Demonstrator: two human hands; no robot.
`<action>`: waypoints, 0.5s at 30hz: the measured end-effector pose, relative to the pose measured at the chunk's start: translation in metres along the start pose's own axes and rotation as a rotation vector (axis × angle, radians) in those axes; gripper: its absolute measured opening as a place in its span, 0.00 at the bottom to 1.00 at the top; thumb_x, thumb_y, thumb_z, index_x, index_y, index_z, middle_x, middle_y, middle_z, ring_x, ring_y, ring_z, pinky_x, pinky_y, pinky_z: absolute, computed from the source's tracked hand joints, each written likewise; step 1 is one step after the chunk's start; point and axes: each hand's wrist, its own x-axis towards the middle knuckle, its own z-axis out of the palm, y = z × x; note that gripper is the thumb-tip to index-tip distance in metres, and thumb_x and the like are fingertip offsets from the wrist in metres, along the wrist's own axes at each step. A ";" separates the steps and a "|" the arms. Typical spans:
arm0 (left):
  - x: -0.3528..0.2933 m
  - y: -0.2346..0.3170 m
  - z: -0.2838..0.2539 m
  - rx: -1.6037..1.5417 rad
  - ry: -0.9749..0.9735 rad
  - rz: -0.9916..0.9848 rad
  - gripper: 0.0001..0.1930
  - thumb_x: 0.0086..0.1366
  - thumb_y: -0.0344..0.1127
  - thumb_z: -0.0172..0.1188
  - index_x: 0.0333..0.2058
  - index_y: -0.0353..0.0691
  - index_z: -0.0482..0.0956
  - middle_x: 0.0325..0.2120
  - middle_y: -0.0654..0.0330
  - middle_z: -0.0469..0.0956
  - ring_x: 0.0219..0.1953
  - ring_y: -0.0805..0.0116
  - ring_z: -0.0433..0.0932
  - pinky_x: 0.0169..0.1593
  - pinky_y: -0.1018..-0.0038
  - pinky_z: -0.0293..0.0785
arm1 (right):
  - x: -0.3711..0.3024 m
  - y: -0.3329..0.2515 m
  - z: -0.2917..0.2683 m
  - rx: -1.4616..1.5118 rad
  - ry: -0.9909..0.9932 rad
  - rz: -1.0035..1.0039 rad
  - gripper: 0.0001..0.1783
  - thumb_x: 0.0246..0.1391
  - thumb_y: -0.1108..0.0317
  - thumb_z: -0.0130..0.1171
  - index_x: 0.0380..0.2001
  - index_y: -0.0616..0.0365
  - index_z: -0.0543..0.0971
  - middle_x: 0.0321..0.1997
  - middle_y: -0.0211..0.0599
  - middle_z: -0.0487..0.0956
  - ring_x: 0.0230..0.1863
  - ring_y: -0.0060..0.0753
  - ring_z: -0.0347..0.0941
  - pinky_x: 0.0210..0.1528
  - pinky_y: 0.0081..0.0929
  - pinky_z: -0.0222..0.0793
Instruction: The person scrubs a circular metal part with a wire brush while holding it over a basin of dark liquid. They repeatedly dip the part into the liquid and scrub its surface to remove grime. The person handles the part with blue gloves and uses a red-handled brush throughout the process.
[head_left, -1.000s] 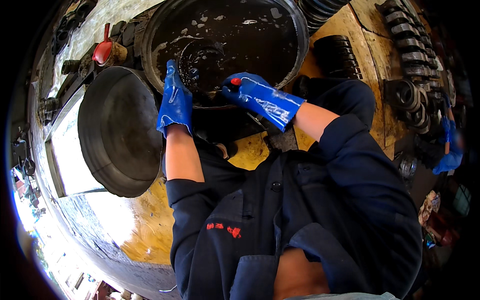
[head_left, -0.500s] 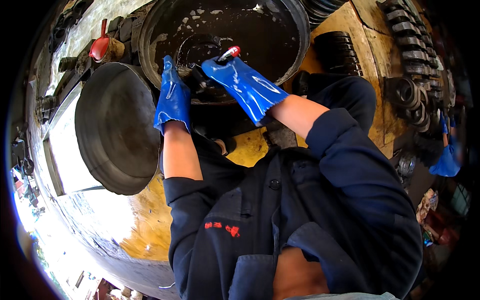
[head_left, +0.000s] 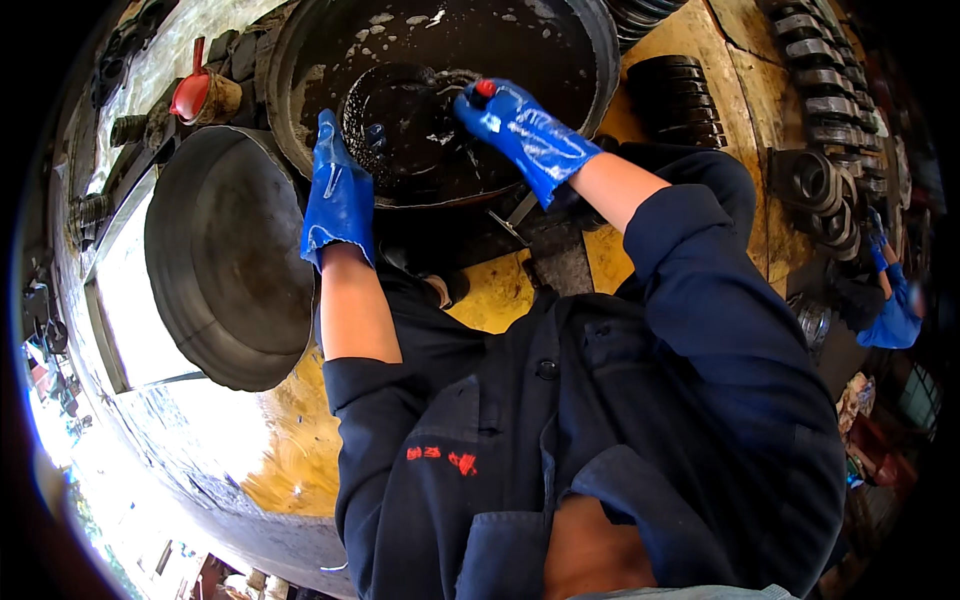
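Note:
A wide dark basin point(head_left: 606, 90) of murky liquid, with foam patches on it, stands in front of me. My left hand point(head_left: 338, 185), in a blue rubber glove, grips the left side of a wet, black, rounded part point(head_left: 358, 105) at the basin's near side; a blue fingertip shows inside its edge. My right hand point(head_left: 520, 130), gloved alike, is closed around a tool with a red end point(head_left: 486, 88) that sticks up from the fist. The fist is over the part's right side. The tool's working end is hidden.
A second round metal tub point(head_left: 235, 270) sits tilted at my left. Beyond it lies a red scoop point(head_left: 190, 95) by a small pot. Stacked black rings point(head_left: 678, 105) and rows of metal parts point(head_left: 828, 110) lie to the right. Another person in blue point(head_left: 892, 318) is at the far right.
My right hand has moved right, away from my left hand, with the red-ended tool. More of the wet black part shows between my hands. My left hand has barely shifted.

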 end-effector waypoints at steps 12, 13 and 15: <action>0.018 -0.002 0.000 0.009 -0.009 0.020 0.24 0.70 0.37 0.45 0.64 0.42 0.70 0.54 0.47 0.78 0.47 0.48 0.78 0.54 0.54 0.74 | 0.053 -0.062 -0.028 0.231 -0.019 0.174 0.20 0.57 0.51 0.58 0.32 0.60 0.83 0.25 0.47 0.83 0.31 0.44 0.81 0.37 0.37 0.73; 0.019 -0.003 0.007 0.018 -0.027 0.018 0.24 0.70 0.35 0.45 0.64 0.41 0.70 0.54 0.47 0.78 0.47 0.48 0.77 0.55 0.55 0.74 | 0.056 -0.044 -0.022 0.143 0.043 0.156 0.22 0.57 0.52 0.57 0.35 0.62 0.83 0.27 0.51 0.83 0.33 0.43 0.82 0.38 0.38 0.74; 0.016 -0.001 -0.005 0.034 -0.011 0.032 0.25 0.69 0.33 0.45 0.64 0.40 0.69 0.55 0.46 0.77 0.49 0.48 0.77 0.56 0.56 0.73 | 0.039 -0.039 -0.017 0.158 -0.029 0.320 0.23 0.56 0.52 0.57 0.36 0.65 0.83 0.28 0.54 0.83 0.35 0.46 0.83 0.41 0.39 0.74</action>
